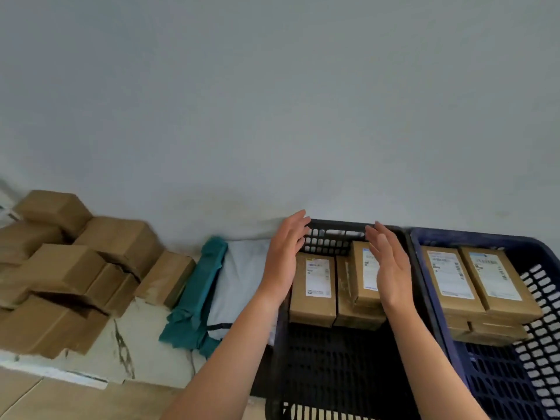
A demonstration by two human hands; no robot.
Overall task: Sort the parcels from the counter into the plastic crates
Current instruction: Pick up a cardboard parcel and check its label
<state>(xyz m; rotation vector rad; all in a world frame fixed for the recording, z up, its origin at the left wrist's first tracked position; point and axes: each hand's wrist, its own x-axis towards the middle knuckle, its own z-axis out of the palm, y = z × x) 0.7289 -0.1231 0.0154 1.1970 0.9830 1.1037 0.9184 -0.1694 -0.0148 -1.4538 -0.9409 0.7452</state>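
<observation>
A black plastic crate (333,368) stands in front of me with brown labelled parcels (313,291) stacked at its far end. My left hand (283,253) hovers over the crate's left rim, fingers apart, holding nothing. My right hand (389,265) is open too, palm facing left, above the right stack of parcels (359,301). A blue crate (542,301) to the right holds more labelled parcels (472,283). Several brown cardboard parcels (72,268) are piled on the counter (142,344) at the left.
A teal soft package (194,301) and a pale grey mailer bag (239,283) lie on the counter between the box pile and the black crate. A grey wall rises right behind everything. The counter's front edge runs along the lower left.
</observation>
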